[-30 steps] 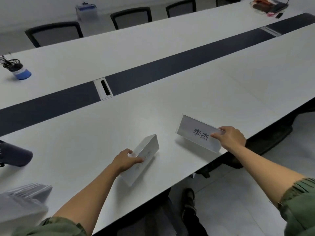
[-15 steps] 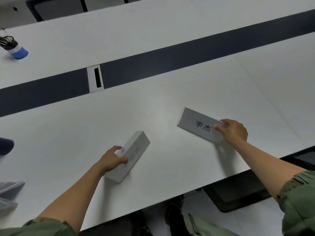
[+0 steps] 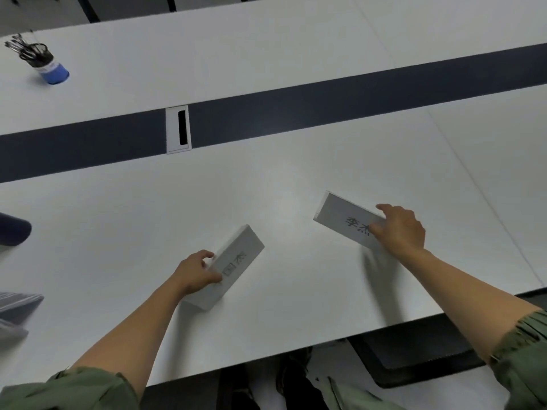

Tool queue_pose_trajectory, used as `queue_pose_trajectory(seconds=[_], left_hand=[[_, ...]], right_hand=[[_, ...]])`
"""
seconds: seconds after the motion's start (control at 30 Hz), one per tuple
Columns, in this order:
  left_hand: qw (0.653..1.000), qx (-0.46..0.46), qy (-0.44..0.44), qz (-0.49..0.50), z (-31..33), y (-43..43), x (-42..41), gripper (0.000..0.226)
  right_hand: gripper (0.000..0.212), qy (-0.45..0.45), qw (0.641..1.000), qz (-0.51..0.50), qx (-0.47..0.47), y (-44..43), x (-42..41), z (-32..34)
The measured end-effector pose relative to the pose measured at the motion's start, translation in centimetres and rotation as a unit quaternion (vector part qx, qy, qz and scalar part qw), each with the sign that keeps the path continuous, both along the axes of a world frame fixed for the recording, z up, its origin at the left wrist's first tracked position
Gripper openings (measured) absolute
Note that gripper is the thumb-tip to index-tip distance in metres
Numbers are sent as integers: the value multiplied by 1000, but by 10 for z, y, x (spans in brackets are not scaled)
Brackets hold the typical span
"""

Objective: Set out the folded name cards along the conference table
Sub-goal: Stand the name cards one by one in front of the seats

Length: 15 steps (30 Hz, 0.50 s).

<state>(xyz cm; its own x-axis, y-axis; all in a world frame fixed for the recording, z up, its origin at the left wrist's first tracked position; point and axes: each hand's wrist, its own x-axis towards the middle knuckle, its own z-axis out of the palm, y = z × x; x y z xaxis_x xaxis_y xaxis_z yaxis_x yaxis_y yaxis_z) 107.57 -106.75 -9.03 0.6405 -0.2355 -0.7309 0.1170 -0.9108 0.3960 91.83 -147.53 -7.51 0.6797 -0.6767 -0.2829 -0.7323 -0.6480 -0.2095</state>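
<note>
Left hand [image 3: 196, 272] grips the near end of the left card [image 3: 233, 263], right hand [image 3: 398, 230] pinches the right end of the right card [image 3: 343, 220]; both cards stand on the table [image 3: 266, 179] towards its near edge, apart from each other, each angled

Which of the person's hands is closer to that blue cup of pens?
The left. The left hand grips a name card below and right of the blue pen cup; the right hand, on the other card, is farther right across the table.
</note>
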Motion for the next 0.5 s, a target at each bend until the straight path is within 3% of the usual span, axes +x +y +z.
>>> queue_pose_trajectory(seconds=[0.13,0.27,0.4,0.5], left_hand=[[1000,-14,-21,-8,-3,12,-5,70],[999,-39,-25,9,4,42,-7,78],[998,-51,-32,33,14,102,-1,77],[998,2,-64,12,10,159,8,69]], right_hand=[[51,-38,996,68,-44,37,23,16],[47,-84,986,141,-8,97,52,29],[57,-18,969,248,12,174,80,25],[73,45,953,300,11,222,100,17]])
